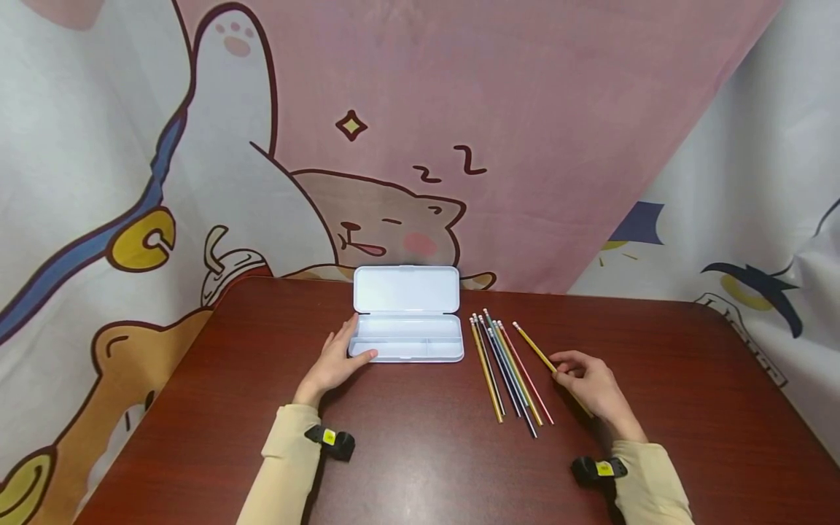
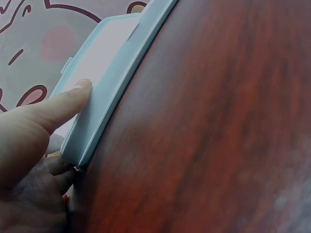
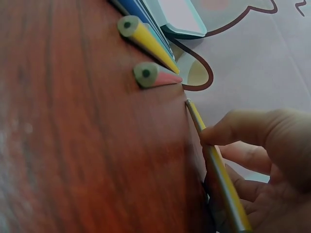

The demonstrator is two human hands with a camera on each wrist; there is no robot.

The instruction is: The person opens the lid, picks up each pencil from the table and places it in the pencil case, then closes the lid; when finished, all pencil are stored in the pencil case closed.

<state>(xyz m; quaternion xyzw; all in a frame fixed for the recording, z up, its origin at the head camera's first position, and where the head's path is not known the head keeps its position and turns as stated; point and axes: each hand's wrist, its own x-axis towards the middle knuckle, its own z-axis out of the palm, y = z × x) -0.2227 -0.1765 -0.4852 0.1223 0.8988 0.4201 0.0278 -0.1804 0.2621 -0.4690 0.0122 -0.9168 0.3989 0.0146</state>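
Pink-and-white cartoon cloth (image 1: 538, 131) hangs behind the dark reddish-brown tabletop (image 1: 420, 452); the white pencil case (image 1: 410, 359) lies on it, lid (image 1: 407, 289) up against the cloth side. Yellow pencil (image 1: 534, 348) is to the R of the case, past the loose pencils (image 1: 511, 380), white-tipped end away from the person. Prob. light & stiff, a bit slick w/ its paint, apt to roll; best hold approx. mid-shaft. Case looks like thin, rigid plastic, easy to slide, so best steadied at an end. R hand (image 1: 593, 386) comes in from the near R of the case, fingers pinching the yellow pencil w/ thumb abt. halfway along. L hand (image 1: 333, 364) is at the case's L end, fingers spread along it, thumb over the near rim.
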